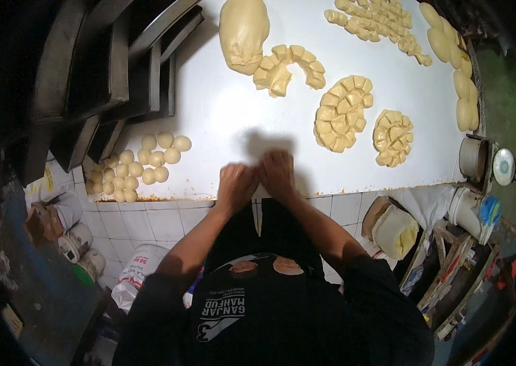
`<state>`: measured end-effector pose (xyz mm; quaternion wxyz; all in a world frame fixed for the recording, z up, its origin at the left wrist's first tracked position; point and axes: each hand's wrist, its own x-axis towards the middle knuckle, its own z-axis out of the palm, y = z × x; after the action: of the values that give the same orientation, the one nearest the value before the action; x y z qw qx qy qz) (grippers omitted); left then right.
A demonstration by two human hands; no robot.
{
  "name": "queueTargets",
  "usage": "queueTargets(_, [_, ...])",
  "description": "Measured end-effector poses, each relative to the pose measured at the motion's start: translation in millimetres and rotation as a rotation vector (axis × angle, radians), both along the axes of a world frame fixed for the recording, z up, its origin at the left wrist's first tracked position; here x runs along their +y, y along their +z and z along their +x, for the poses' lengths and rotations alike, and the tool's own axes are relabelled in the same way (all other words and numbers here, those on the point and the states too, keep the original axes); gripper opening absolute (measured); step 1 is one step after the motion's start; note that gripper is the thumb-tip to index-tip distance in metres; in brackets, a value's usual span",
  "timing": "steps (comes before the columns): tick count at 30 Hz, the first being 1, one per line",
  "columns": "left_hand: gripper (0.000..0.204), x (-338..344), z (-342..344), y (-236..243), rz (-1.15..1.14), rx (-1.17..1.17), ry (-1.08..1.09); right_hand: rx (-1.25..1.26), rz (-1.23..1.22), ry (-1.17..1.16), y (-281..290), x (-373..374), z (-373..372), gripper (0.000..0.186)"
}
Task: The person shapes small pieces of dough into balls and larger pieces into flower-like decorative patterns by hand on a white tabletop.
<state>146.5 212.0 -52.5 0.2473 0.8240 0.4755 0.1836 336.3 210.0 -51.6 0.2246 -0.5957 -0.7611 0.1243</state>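
Observation:
My left hand and my right hand are curled side by side at the near edge of the white worktop; whatever is under their fingers is hidden. Smooth pale dough balls lie in a group to their left. To their right are two clusters of cut dough chunks. Farther back sit a large smooth dough lump, a curved group of cut pieces and knobbly dough strips. Oval dough pieces line the right edge.
Dark metal trays stand tilted over the worktop's left side. A metal pot and a round lid are at the right. Below are sacks, buckets and a wooden frame on or near the tiles.

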Motion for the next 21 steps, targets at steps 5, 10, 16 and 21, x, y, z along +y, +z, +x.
queueTargets(5, [0.028,63,-56,18,0.201,0.089,0.01,0.019,-0.625,0.079,41,77,42,0.031])
queueTargets(10, [0.026,-8,5,9,-0.038,-0.088,0.068,-0.028,0.192,0.107,-4,31,32,0.026])
queueTargets(16, [0.025,55,11,17,0.261,0.013,0.457,-0.029,0.266,0.055,12,103,26,0.033])
queueTargets(21, [0.025,-17,-26,5,0.051,-0.132,0.196,-0.012,0.051,0.502,-6,49,79,0.029])
